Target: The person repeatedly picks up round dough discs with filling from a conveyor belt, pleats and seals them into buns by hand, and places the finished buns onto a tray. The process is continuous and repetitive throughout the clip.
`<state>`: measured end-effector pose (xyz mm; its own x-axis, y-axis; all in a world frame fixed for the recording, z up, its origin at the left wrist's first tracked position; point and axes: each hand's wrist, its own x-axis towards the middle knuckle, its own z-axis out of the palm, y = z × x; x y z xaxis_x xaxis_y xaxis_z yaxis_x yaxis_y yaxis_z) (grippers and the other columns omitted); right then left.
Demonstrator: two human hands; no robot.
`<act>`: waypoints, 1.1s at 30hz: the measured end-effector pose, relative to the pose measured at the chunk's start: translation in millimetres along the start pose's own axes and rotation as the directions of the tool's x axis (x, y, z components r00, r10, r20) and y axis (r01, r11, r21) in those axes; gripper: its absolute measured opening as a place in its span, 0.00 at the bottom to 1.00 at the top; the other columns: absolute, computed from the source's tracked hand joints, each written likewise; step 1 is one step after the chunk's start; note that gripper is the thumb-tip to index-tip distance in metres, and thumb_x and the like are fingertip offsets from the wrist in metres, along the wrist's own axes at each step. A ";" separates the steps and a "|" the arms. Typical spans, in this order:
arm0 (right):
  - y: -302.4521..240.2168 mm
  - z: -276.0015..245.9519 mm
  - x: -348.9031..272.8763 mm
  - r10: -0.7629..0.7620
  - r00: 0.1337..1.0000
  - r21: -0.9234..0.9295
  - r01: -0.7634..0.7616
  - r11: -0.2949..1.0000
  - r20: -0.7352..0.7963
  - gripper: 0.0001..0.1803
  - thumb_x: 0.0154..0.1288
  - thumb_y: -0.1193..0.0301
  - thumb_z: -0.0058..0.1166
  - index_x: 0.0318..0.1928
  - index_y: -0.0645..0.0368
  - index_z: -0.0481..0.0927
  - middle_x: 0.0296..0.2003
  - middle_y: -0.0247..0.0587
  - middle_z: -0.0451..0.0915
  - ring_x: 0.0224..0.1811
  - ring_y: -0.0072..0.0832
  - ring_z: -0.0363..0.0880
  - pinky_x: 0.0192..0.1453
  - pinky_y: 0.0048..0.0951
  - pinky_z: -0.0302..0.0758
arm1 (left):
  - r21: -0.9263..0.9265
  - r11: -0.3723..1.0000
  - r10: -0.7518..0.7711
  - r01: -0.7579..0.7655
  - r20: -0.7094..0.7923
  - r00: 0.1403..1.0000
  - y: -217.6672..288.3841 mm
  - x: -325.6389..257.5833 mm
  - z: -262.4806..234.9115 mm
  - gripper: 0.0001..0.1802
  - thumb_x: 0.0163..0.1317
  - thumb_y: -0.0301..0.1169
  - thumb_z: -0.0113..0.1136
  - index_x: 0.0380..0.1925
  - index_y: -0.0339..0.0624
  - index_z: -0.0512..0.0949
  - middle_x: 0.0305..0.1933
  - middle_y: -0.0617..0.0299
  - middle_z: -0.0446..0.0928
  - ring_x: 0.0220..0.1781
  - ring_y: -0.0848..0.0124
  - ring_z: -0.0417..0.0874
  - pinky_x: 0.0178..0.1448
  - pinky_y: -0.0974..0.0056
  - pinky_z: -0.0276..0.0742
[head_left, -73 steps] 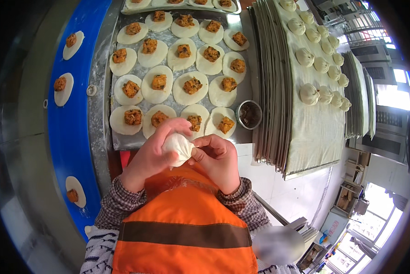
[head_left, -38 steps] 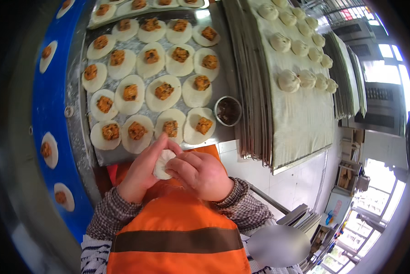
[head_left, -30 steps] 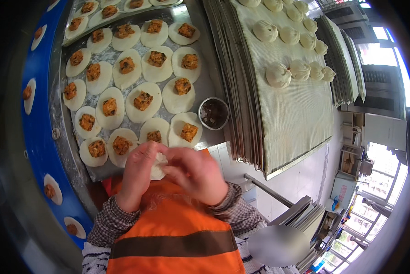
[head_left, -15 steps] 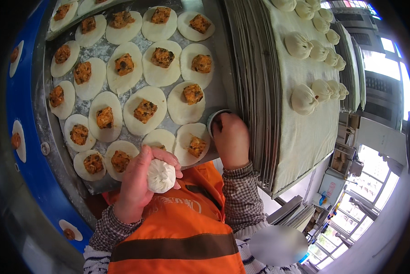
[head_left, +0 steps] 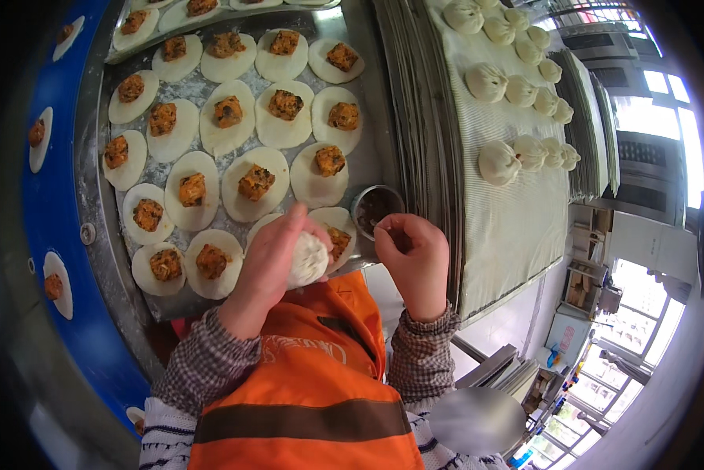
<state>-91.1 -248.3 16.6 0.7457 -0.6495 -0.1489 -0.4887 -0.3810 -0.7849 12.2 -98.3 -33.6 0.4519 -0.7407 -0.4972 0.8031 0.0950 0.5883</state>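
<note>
A white pleated bun (head_left: 309, 260) rests in my left hand (head_left: 270, 258), with the fingers curled round it, over the near edge of the metal tray (head_left: 124, 262). To its right, my right hand (head_left: 419, 262) has thumb and fingertips drawn together at the near rim of a small round metal cup (head_left: 355, 210). Whatever sits in the pinch is too small to make out. Something dark shows inside the cup. Flat dough rounds (head_left: 230, 205) lie on the floured tray in rows, each topped with a lump of orange-brown filling (head_left: 256, 182).
At the right stands a tall stack of trays (head_left: 422, 157), its top cloth (head_left: 516, 227) carrying several finished buns (head_left: 498, 162). A blue belt (head_left: 77, 290) with more filled dough rounds runs along the left. Another stack of trays (head_left: 591, 133) stands farther right.
My right hand has come back out of the cup toward me, so its opening now shows. My left hand has moved right and slightly away with the bun, nearer my right hand.
</note>
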 end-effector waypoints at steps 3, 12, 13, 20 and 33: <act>4.8 -7.1 -4.5 -0.035 0.999 -0.011 0.035 0.999 -0.031 0.04 0.55 0.77 0.56 0.32 0.65 0.79 0.28 0.47 0.79 0.28 0.39 0.78 0.33 0.32 0.75 | 0.088 0.996 -0.021 0.018 0.033 0.999 0.2 10.6 5.6 0.27 0.71 0.51 0.39 0.27 0.39 0.75 0.28 0.60 0.77 0.27 0.72 0.81 0.26 0.66 0.81; 43.1 18.5 26.8 -0.227 0.968 -0.457 0.249 0.854 0.104 0.05 0.53 0.78 0.53 0.32 0.66 0.77 0.31 0.52 0.76 0.34 0.49 0.76 0.38 0.43 0.74 | 0.023 0.992 0.121 -0.121 -0.004 0.993 6.0 -4.7 -7.3 0.27 0.71 0.50 0.40 0.27 0.38 0.75 0.26 0.58 0.77 0.26 0.71 0.81 0.26 0.66 0.79; 49.5 23.1 31.0 -0.174 0.975 -0.488 0.221 0.844 0.140 0.06 0.53 0.77 0.53 0.33 0.65 0.78 0.32 0.51 0.77 0.36 0.48 0.76 0.40 0.42 0.74 | 0.012 0.993 0.114 -0.114 -0.008 0.993 5.4 -4.6 -9.3 0.27 0.71 0.50 0.40 0.27 0.38 0.75 0.26 0.58 0.77 0.26 0.71 0.81 0.26 0.66 0.79; 63.0 36.4 47.1 -0.204 0.967 -0.483 0.254 0.838 0.155 0.06 0.52 0.74 0.54 0.27 0.66 0.77 0.26 0.56 0.75 0.31 0.52 0.75 0.36 0.45 0.72 | -0.010 0.998 0.066 -0.066 -0.052 0.996 7.3 -2.4 -13.6 0.27 0.71 0.49 0.40 0.27 0.38 0.76 0.26 0.58 0.77 0.26 0.72 0.80 0.26 0.67 0.78; -17.6 -16.2 -5.8 -0.191 0.978 0.068 0.186 0.980 0.080 0.03 0.53 0.79 0.58 0.30 0.66 0.79 0.24 0.38 0.78 0.23 0.22 0.76 0.28 0.21 0.72 | 0.155 0.983 0.076 -0.098 0.143 0.987 2.2 8.3 13.0 0.26 0.71 0.49 0.42 0.27 0.38 0.77 0.26 0.60 0.78 0.25 0.73 0.80 0.25 0.68 0.77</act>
<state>-94.1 -248.6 41.0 0.8589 -0.5103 -0.0438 -0.3098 -0.4494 -0.8379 12.6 -112.9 -28.1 0.4517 -0.8186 -0.3548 0.6846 0.0630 0.7262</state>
